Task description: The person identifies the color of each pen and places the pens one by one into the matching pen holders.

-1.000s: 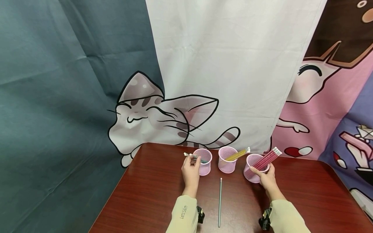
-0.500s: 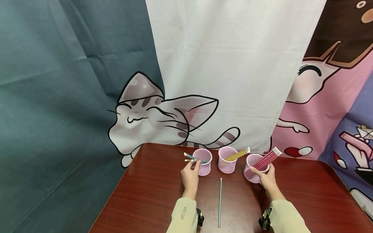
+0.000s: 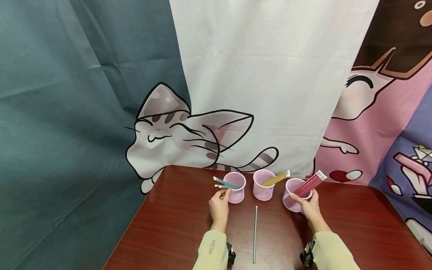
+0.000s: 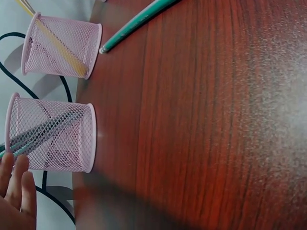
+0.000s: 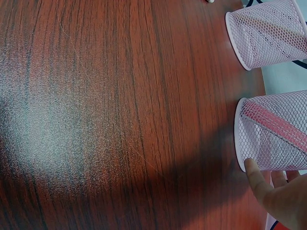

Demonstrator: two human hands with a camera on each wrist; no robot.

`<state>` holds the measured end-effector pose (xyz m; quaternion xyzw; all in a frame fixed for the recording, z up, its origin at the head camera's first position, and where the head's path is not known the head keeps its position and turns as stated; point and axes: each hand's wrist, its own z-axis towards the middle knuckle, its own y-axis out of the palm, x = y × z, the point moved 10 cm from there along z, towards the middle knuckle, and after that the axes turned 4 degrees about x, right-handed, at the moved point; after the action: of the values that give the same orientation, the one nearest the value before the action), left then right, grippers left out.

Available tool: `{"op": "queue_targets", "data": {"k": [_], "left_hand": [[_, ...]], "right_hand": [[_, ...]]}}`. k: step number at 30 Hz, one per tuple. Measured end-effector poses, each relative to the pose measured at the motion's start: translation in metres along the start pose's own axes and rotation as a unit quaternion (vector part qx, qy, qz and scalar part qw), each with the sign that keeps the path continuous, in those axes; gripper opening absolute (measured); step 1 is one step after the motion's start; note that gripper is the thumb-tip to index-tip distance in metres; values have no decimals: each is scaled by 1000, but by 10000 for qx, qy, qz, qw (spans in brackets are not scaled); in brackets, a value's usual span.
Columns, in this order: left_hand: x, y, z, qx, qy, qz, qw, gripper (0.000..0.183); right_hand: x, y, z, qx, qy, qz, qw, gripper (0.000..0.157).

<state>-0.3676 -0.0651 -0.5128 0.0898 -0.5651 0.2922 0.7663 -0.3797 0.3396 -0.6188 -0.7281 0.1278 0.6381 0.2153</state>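
Note:
My left hand (image 3: 219, 208) is beside the left pink mesh pencil cup (image 3: 237, 197), fingertips right at its near rim. Several teal pencils (image 3: 227, 183) lean out of that cup to the left, eraser ends up; the left wrist view shows my relaxed fingers (image 4: 15, 184) next to the mesh. With my right hand (image 3: 310, 210) I hold the right pink mesh cup (image 3: 289, 202), thumb over its near rim. Pink-red pencils (image 3: 308, 183) tilt out of it to the right. In the right wrist view, one finger (image 5: 256, 179) touches this cup's lower side.
Between the two cups stands a third pink mesh cup (image 3: 262, 193) with yellow pencils (image 3: 276, 179). A single teal pencil (image 3: 255, 234) lies on the dark red wooden table (image 3: 168, 225), between my forearms. A printed cloth (image 3: 270, 75) hangs behind the table's back edge.
My left hand has let go of a teal pencil, which now leans in the left cup, and has drawn back slightly down and left. The right hand keeps its place.

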Motion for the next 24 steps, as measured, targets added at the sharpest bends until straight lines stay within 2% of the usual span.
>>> {"op": "queue_targets", "data": {"k": [9,12,14,16,20,24], "left_hand": [[-7,-3,-2,40,-123,262,9996,22],[-8,1,-5,-109,-147,264,9995,24],[-11,10,-9,-485,-248,297,9981,23],[-14,24,-17,-1057,-347,410,9929,19],[-17,51,-40,-2152,-245,1028,9708,14],[-15,66,-58,-2639,62,1712,9492,16]], "right_hand": [[6,0,5,1,37,26,10000,115],[8,0,5,-12,61,17,10000,115],[7,0,6,10,14,7,10000,115],[5,-1,6,33,-31,-1,10000,116],[4,-1,5,3,-35,18,10000,118],[4,0,4,-30,10,22,10000,121]]}}
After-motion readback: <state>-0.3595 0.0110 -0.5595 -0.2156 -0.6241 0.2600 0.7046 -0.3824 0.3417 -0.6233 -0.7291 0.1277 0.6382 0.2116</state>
